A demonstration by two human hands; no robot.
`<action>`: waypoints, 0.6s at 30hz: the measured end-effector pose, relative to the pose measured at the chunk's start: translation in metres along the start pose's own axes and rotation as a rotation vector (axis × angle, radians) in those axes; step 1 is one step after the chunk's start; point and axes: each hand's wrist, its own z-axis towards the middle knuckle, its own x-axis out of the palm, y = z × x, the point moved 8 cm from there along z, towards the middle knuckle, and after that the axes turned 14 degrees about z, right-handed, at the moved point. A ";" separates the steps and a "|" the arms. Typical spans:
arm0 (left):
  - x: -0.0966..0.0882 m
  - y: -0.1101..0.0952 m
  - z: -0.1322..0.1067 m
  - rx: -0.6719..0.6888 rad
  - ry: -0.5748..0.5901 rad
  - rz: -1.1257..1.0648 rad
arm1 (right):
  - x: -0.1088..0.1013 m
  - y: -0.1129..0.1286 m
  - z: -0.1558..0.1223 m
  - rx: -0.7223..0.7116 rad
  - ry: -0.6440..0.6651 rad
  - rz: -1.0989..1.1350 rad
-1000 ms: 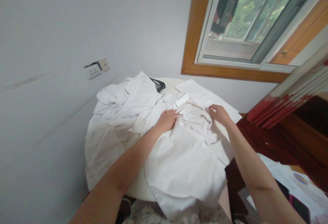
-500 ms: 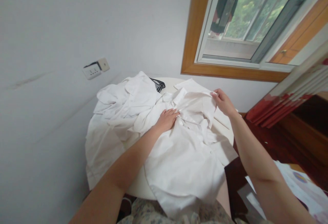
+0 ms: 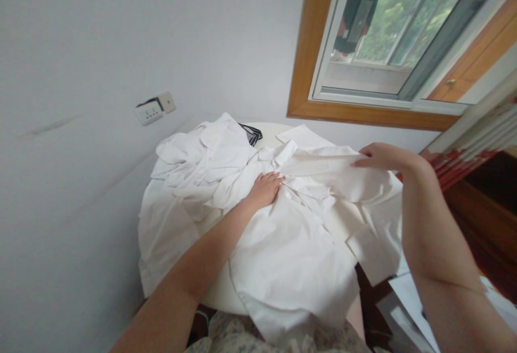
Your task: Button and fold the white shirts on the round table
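A white shirt (image 3: 291, 256) lies spread and wrinkled over a round cream table (image 3: 220, 288), its lower end hanging toward my lap. My left hand (image 3: 265, 188) rests flat on the shirt near its collar, fingers stretched out. At the right, my right hand (image 3: 374, 156) pinches the shirt's cloth between thumb and fingers and holds it out sideways; part of the cloth droops past the table's right edge. A second white garment (image 3: 202, 151) lies bunched on the left of the table, its lower part hanging over the edge.
A black-and-white striped item (image 3: 252, 135) lies at the table's back. Behind it stands a white wall with a socket (image 3: 149, 112) and a wood-framed window (image 3: 363, 114). Papers or cloths (image 3: 412, 310) lie low at the right, near a red and white curtain (image 3: 468, 148).
My right hand has moved to the right, drawing the shirt's cloth out with it past the table edge. My left hand has stayed in place on the shirt.
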 end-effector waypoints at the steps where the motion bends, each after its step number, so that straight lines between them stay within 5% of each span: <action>1: 0.000 0.000 0.000 0.003 0.005 0.001 | -0.008 -0.004 0.000 0.026 -0.092 -0.034; 5: 0.000 -0.001 0.000 -0.001 0.031 -0.008 | -0.034 0.000 0.006 0.131 -0.500 -0.233; 8: 0.000 -0.001 0.000 -0.009 0.040 -0.012 | -0.021 0.025 0.018 0.090 -0.685 -0.350; 10: -0.001 -0.001 0.000 -0.011 0.036 -0.010 | 0.009 0.045 0.035 0.014 -0.635 -0.334; 13: -0.002 0.000 0.000 -0.002 0.031 -0.004 | 0.073 0.066 0.063 -0.069 -0.385 -0.242; 15: -0.002 0.000 -0.001 0.001 0.035 0.001 | 0.113 0.065 0.077 -0.005 -0.215 -0.180; 18: -0.003 -0.003 -0.001 -0.003 0.044 0.009 | 0.146 0.060 0.085 0.062 -0.203 -0.115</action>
